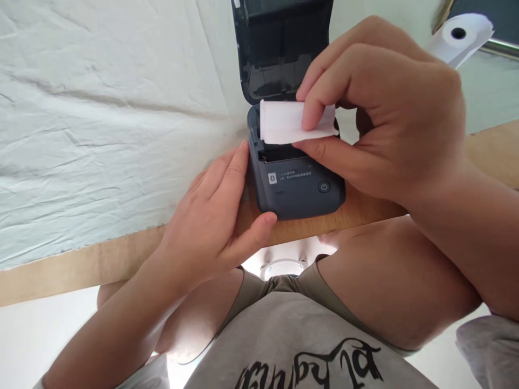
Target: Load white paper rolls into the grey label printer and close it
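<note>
The right hand (389, 108) pinches the white paper roll (279, 120) between thumb and fingers over the printer (292, 189)'s uncovered bay; the left hand (214, 200) lies spread against the casing. The roll looks light and easily creased — best held gently near its ends.

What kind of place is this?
Probably a table indoors, maybe at home: there's a wooden tabletop partly covered by a pale cloth, a small printer-like device with its lid open, and a white paper roll.
</note>
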Motion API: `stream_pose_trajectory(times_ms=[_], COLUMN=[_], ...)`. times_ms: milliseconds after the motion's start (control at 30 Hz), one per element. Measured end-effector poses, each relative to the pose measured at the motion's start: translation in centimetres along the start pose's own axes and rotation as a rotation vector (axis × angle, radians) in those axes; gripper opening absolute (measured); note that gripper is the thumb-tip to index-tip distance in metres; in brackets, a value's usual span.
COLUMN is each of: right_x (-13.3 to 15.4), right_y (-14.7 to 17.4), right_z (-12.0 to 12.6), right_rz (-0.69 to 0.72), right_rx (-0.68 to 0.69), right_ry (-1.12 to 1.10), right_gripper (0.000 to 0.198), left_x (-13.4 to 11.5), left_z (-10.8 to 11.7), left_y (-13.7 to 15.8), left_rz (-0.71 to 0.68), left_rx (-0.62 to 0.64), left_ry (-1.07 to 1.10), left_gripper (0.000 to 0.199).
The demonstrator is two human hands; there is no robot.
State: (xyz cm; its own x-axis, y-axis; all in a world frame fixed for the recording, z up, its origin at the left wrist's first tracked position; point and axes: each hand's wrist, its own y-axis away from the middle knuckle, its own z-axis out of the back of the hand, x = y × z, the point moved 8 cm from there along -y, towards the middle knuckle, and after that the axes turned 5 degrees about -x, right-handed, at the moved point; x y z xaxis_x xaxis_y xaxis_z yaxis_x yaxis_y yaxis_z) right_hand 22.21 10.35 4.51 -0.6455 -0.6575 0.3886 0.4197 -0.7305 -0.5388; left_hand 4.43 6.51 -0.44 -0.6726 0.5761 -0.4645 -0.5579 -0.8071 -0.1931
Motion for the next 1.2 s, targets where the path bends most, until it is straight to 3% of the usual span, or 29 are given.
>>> stream_pose_trajectory(times_ms=[200, 567, 833, 933, 1033, 1200], right_x=[-0.6, -1.2, -1.6, -1.6, -1.7, -2.6], right_y=[-0.3, 0.1, -1.1, -1.2, -1.1, -0.8], right_z=[-0.3, -0.2, 0.2, 0.2, -0.1, -0.5], right_rz=[-0.041, -0.116, -0.215, -0.173, -0.144, -0.244], right_rx=[0.057, 0.101, 0.035, 0.009, 0.021, 0.074], right_ry=[0.064, -0.029, 0.010, 0.026, 0.031, 0.032], right_gripper=[0.027, 0.024, 0.028, 0.027, 0.028, 0.025], left_x=[0.1, -0.3, -0.2, -0.2, -0.2, -0.1], left_z=[0.1, 0.0, 0.0, 0.0, -0.1, 0.0], left_y=[0.0, 0.1, 0.1, 0.1, 0.0, 0.0], left_rz=[-0.004, -0.026, -0.046, -0.051, -0.036, -0.039], left_rx=[-0.007, -0.006, 0.000, -0.001, -0.002, 0.005], left_ry=[-0.003, -0.043, -0.074, -0.059, -0.070, -0.066], left_gripper=[0.075, 0.079, 0.085, 0.082, 0.083, 0.082])
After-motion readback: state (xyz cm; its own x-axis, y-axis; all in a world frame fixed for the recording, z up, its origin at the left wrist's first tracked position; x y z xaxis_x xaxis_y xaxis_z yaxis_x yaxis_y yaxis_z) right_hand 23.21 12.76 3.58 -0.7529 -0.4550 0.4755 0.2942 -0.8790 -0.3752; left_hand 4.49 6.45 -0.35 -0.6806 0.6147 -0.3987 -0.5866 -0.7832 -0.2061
